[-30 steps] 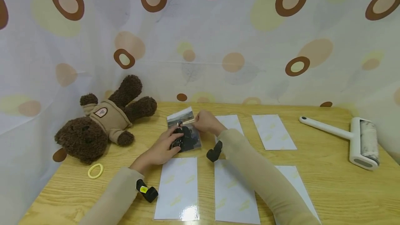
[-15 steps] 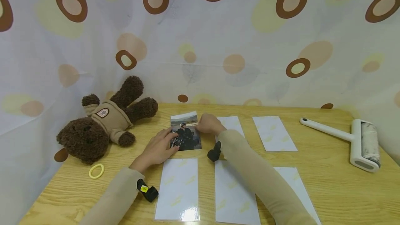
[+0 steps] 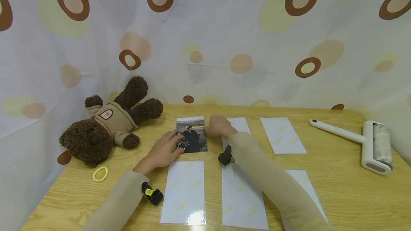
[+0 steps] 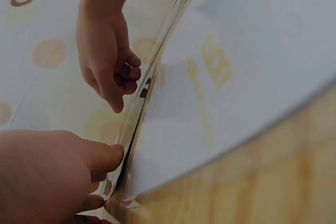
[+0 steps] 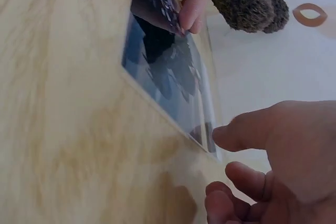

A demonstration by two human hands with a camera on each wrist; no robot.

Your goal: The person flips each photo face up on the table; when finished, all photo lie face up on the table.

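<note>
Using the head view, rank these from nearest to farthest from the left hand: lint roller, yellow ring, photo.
1. Photo: touching the left hand, on its right.
2. Yellow ring: left of the hand.
3. Lint roller: far over on the table's right side.

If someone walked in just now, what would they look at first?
Probably the fuzzy brown teddy bear in a tan top, lying at the table's left. Next, the dark photo near the middle, with the left hand touching it and the right hand beside it. The white roller at far right stands out too.
</note>
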